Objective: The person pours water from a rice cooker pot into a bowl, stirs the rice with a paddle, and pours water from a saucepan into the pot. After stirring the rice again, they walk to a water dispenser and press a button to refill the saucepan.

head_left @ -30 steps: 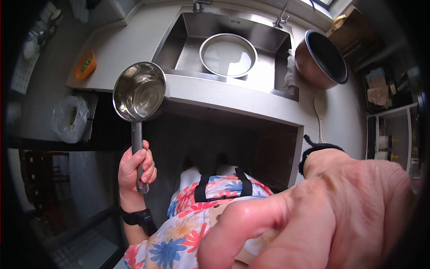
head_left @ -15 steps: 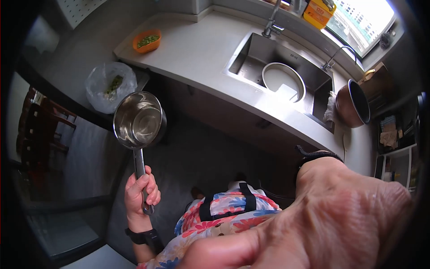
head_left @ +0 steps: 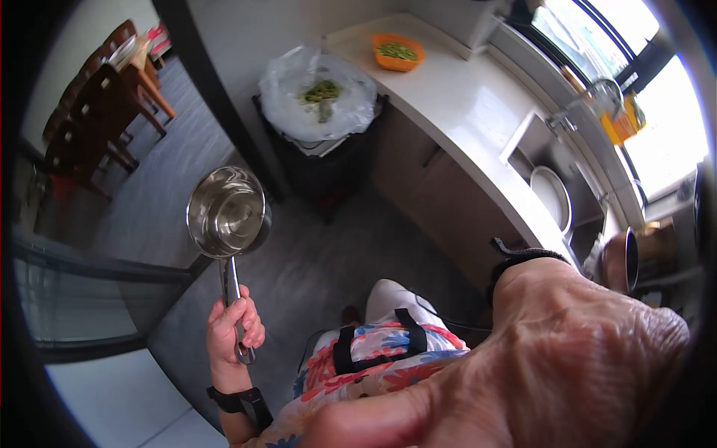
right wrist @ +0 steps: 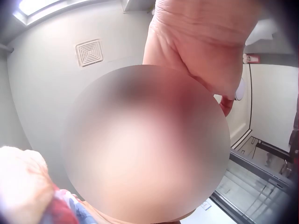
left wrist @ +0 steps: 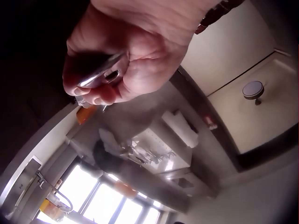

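A small shiny steel saucepan (head_left: pixel 228 213) is held up in the air over the floor, its inside facing the head camera and nothing visible in it. My left hand (head_left: pixel 235 328) grips its long handle, fingers and thumb wrapped round it. The handle's end (left wrist: pixel 103 74), with a hole in it, sticks out of the fist in the left wrist view. Large and close to the head camera is my right hand (head_left: pixel 538 358), its back in view and most of its fingers out of frame. In the right wrist view it is raised beside a blurred-out area.
A bin (head_left: pixel 314 157) lined with a clear bag of green scraps stands at the counter's (head_left: pixel 455 89) end. On the counter is an orange basket (head_left: pixel 399 54) of green pieces. A round pan (head_left: pixel 551 196) sits in the sink. Wooden chairs (head_left: pixel 97 104) stand beyond the doorway.
The head view has turned left, so the sink has slid right and the bin and doorway have come into fuller view. The left hand keeps its grip on the saucepan; the right stays raised.
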Available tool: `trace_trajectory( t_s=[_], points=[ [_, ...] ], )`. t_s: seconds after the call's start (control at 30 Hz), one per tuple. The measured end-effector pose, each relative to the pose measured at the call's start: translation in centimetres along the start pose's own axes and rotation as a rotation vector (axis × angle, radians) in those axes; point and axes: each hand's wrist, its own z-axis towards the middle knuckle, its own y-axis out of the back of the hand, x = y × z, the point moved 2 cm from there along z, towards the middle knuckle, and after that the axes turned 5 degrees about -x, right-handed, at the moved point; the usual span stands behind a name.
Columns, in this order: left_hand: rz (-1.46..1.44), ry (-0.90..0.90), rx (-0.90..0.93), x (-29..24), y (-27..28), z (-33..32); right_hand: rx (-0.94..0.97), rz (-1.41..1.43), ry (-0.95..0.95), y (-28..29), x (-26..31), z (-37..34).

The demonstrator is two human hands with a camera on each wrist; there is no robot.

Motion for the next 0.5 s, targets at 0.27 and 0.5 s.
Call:
trace_trajectory(
  t_s=[0.27,0.5],
  points=[
    [-0.141,-0.059,-0.096,-3.6,5.1,3.0,0.142,0.146,-0.106,0.6,-7.4,8.9],
    [-0.029,-0.182,-0.471,-10.8,8.0,6.6,0.242,0.445,-0.181,0.3,-15.3,17.7]
  ],
)
